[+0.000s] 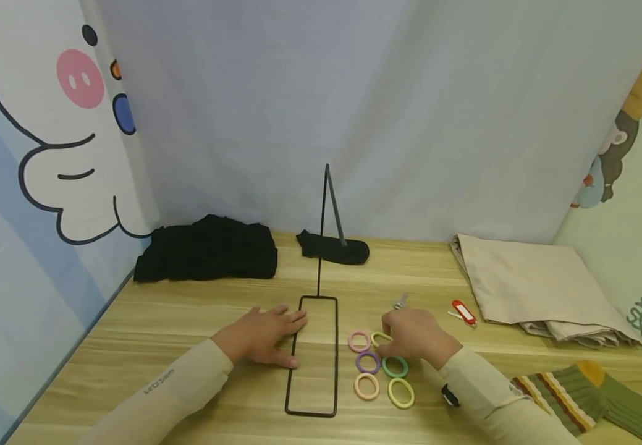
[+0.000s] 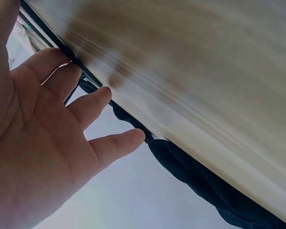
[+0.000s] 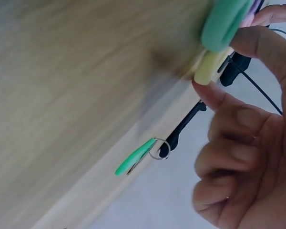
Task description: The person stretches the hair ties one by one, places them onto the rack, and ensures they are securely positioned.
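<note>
A black wire stand [image 1: 336, 358] has a flat rectangular base and a tall upright with a bent top. My left hand [image 1: 269, 334] lies spread, its fingers and thumb touching the base's left bar. Several small coloured rings lie right of the base: pink [image 1: 350, 342], purple [image 1: 358, 363], green [image 1: 406, 367], orange [image 1: 356, 387] and a lower yellow one [image 1: 403, 406]. My right hand [image 1: 414, 334] pinches the upper yellow ring [image 3: 207, 69] between thumb and index finger; its other fingers are curled. In the head view, the hand partly covers that ring.
A key with a green tag [image 3: 135, 156] lies just beyond my right hand. Farther right are a red key tag [image 1: 464, 313], folded beige cloth [image 1: 526, 281] and a striped green sock [image 1: 604, 395]. Black folded cloth [image 1: 209, 250] and a black sock [image 1: 334, 249] lie along the back curtain.
</note>
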Tool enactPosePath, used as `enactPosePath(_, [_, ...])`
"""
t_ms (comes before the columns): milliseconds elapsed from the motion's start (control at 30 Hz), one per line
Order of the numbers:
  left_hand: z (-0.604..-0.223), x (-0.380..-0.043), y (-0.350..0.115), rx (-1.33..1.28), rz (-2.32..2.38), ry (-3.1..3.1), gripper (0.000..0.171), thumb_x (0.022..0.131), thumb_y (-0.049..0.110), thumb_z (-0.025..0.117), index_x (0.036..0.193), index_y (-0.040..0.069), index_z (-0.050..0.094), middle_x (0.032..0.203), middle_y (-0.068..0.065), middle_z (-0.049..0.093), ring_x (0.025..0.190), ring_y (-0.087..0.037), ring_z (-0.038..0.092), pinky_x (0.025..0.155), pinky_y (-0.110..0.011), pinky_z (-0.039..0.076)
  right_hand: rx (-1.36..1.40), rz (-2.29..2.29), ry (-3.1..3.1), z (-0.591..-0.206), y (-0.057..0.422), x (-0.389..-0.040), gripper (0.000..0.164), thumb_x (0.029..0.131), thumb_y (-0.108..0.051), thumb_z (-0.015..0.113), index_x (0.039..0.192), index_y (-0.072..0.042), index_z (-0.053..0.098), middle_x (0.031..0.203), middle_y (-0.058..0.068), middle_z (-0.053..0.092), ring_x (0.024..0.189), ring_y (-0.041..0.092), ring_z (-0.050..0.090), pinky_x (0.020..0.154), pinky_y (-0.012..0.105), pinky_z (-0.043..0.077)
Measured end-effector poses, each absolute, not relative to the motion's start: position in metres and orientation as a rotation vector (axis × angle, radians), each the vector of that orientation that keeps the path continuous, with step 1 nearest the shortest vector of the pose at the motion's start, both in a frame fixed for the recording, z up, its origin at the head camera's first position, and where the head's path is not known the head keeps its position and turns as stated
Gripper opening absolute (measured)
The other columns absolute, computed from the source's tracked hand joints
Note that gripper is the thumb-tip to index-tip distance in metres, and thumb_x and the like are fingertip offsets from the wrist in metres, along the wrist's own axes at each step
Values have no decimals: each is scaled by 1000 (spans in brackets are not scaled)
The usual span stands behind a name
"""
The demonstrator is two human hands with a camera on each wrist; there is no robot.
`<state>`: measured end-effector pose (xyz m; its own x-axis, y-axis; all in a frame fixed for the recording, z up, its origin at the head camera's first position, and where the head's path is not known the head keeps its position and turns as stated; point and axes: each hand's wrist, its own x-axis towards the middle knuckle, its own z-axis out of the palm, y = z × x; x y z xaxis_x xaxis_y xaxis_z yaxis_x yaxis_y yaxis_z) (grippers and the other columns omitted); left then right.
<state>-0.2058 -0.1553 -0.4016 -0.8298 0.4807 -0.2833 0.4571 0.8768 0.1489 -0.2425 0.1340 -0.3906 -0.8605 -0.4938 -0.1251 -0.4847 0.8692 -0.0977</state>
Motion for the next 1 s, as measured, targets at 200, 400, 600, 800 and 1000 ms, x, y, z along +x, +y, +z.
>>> enactPosePath(200, [-403, -206, -154, 698, 97, 2743, 84, 79, 65, 54, 147, 24, 28, 154, 10, 22, 141, -28, 21, 104, -64, 21, -777, -113, 2971, -386, 139, -240, 25, 70, -39, 69, 78, -18, 59, 62, -7, 51, 54, 11, 44, 44, 29, 33])
enactPosePath(400, [-401, -205, -153, 685, 98, 2743, 84, 79, 64, 55, 147, 25, 28, 154, 10, 23, 141, -29, 22, 104, -63, 22, -934, -327, 3168, -366, 139, -227, 29, 75, -37, 66, 95, -18, 63, 48, -9, 41, 42, 6, 30, 37, 21, 23])
enactPosePath(600, [-402, -206, -153, 671, 98, 2733, 83, 79, 65, 55, 147, 26, 27, 154, 10, 22, 141, -28, 21, 104, -64, 22, -1463, -671, 3455, -336, 128, -205, 28, 70, -34, 67, 92, -16, 64, 42, -14, 26, 41, -2, 11, 39, 13, 8])
enactPosePath(800, [-408, -207, -154, 674, 88, 2722, 85, 78, 66, 53, 148, 26, 26, 154, 10, 21, 141, -29, 21, 103, -65, 22, -2029, -1126, 3454, -300, 111, -179, 33, 81, -39, 54, 85, -9, 66, 44, -11, 33, 40, -1, 22, 40, 11, 13])
enactPosePath(1000, [-408, -209, -154, 680, 95, 2737, 84, 78, 66, 54, 147, 25, 27, 154, 9, 22, 140, -31, 23, 101, -66, 24, -2543, -1374, 3350, -261, 91, -162, 27, 76, -27, 61, 78, -1, 67, 49, -7, 39, 40, 2, 25, 37, 14, 21])
